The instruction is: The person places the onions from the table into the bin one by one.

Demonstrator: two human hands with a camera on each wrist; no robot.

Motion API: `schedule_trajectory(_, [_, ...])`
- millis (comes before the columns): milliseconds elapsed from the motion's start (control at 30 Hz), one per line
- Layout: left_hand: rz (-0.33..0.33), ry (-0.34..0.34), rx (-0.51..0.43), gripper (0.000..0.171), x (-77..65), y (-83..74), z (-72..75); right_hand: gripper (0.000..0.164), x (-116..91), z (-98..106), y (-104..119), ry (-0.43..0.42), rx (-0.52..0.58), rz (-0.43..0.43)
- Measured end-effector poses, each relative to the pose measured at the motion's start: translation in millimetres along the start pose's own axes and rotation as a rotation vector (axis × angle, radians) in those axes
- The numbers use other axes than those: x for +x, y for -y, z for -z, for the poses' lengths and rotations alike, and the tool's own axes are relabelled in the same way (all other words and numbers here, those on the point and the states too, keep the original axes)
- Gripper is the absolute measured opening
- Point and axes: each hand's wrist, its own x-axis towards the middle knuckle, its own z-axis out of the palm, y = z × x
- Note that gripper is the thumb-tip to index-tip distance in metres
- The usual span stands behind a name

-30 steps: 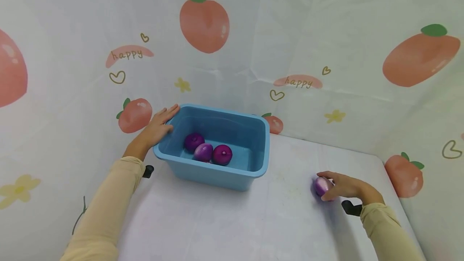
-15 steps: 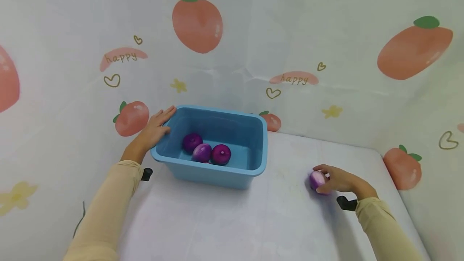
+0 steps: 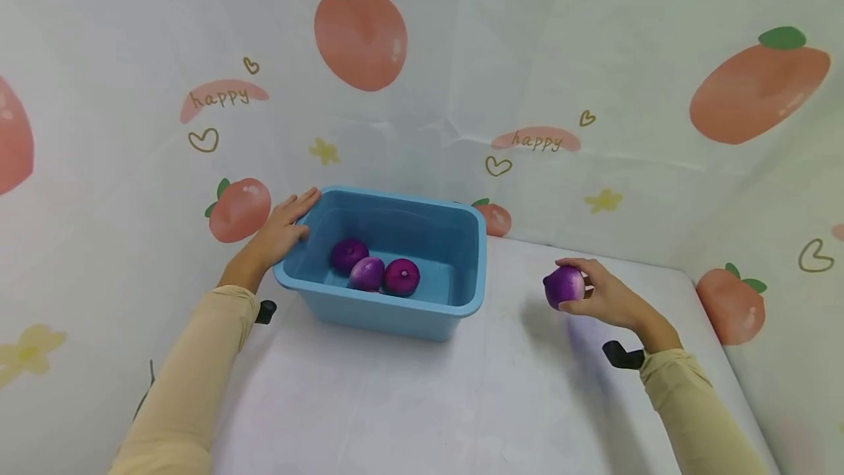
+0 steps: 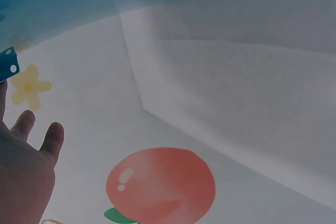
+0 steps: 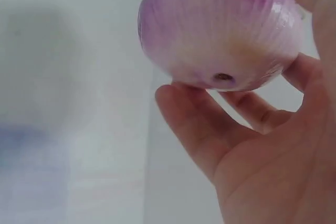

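Note:
My right hand (image 3: pixel 609 299) holds a purple onion (image 3: pixel 564 286) above the white table, right of the blue tub (image 3: pixel 382 321). In the right wrist view the onion (image 5: pixel 220 30) shows a pale streaked side with a small dark spot, thumb and fingers around it. My left hand (image 3: pixel 280 233) rests with straight fingers on the tub's left rim. Inside the tub lie several purple onions (image 3: pixel 402 277), grouped toward its left and front. In the left wrist view part of the left hand (image 4: pixel 26 166) shows at the edge, fingers spread.
A white cloth wall (image 3: pixel 422 94) printed with peaches and flowers stands right behind the tub. The white table (image 3: pixel 395 402) stretches in front and to the right, its right edge beside the right sleeve (image 3: pixel 692 402).
My right hand has lifted the onion off the table and moved it a little left and up toward the tub. The left hand stays on the rim.

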Motion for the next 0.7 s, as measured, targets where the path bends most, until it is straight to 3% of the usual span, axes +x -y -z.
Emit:
schedule_trajectory(367, [0.004,-0.006,-0.002,0.08,0.6,-0.2,-1.3,0.064,12,2,32,-0.088,-0.016,0.015])
schedule_trajectory(700, [0.012,-0.008,-0.002,0.08,-0.8,0.1,-1.1,0.076,32,0,68,-0.126,-0.009,0.255])
